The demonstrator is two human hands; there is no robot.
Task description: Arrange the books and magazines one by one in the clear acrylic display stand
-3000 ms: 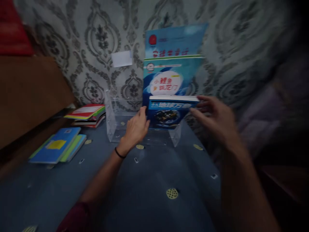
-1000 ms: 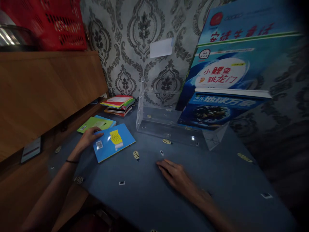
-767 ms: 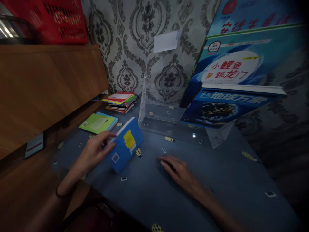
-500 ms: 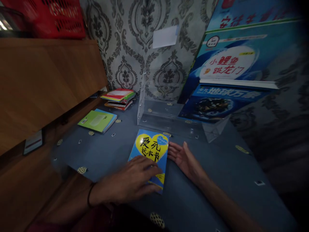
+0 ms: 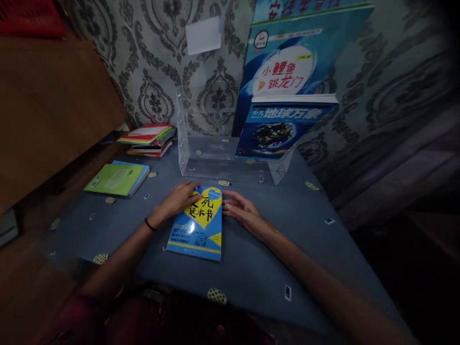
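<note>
A blue book (image 5: 196,242) with a yellow heart and dark lettering lies flat, cover up, on the cloth-covered table (image 5: 273,230). My left hand (image 5: 178,199), a dark band on its wrist, rests at the book's upper left corner. Its fingers reach along the top edge and its thumb lies over the cover, hiding part of the lettering. On the opposite side, my right hand (image 5: 242,211) has its fingers stretched toward the right edge, with the fingertips at or touching it.
Behind the book stands a clear acrylic rack (image 5: 223,165), with a blue globe-cover book (image 5: 269,136) and a carp-title book (image 5: 283,72) in its right part. To the left lie a green book (image 5: 115,179) and a stack of books (image 5: 149,139). A wooden cabinet (image 5: 53,115) is farther left.
My left hand has slid from the lower cover to the book's upper left corner, uncovering the lower half. My right hand stays by the right edge. The view has turned to the right.
</note>
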